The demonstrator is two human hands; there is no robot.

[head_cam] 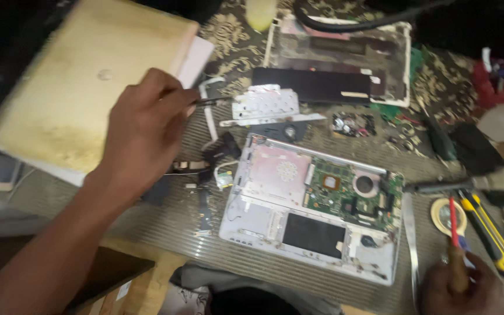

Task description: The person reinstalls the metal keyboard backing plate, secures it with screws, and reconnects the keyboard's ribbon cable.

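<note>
The surface [164, 224] is a ribbed mat over a patterned cloth, crowded with laptop parts. Largest on it is a tan, stained laptop lid [83, 81] lying flat at the upper left, tilted at an angle to the view. Next in size, an opened white laptop base [313, 213] lies at centre right with its green circuit board [345, 195] exposed and a dark rectangular pad near its front edge. Beyond it sits a second white shell [339, 58] with a black strip across it, and a perforated metal bracket [266, 102] rests between the two. The left arm stretches in from the lower left, the forearm rising diagonally across the view; the left hand [141, 131] hovers over the lid's right edge, back of the hand upward, its fingers [173, 99] pinched together on a thin dark tool [205, 101] whose tip points toward the bracket. The right hand [462, 289] shows only partly at the lower right corner, knuckles up, fingers closed around the wooden handle of a red screwdriver [453, 233] that points away from the person, just beside a roll of tape [445, 216] and a yellow utility knife [488, 230]. Small loose cables [205, 169] lie near the base's left edge.
</note>
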